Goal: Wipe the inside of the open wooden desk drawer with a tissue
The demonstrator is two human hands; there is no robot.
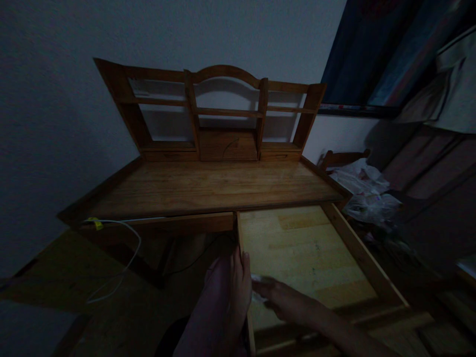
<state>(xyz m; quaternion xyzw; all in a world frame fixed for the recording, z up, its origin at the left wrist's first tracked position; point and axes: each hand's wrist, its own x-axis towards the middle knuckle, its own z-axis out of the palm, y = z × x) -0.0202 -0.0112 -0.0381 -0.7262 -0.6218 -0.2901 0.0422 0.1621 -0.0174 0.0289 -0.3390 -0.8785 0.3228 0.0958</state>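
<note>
A wooden drawer (305,248) is pulled out from the desk, its pale bottom showing. My left hand (240,282) lies along the outside of the drawer's left wall, fingers stretched out, touching the wood near its upper edge. Inside the drawer, close to that same wall, my right hand (277,296) is closed on a crumpled white wipe (257,296) and presses it down by the left corner. It is dim and the right hand is slightly blurred, so whether the wipe is cloth or paper I cannot tell.
Behind the drawer stands the wooden desktop (223,186) with a shelf unit (226,111) at its back. A white cable (138,238) hangs at the left edge. To the right, plastic bags (362,178) rest on a chair. My bare leg (204,317) is beside the drawer.
</note>
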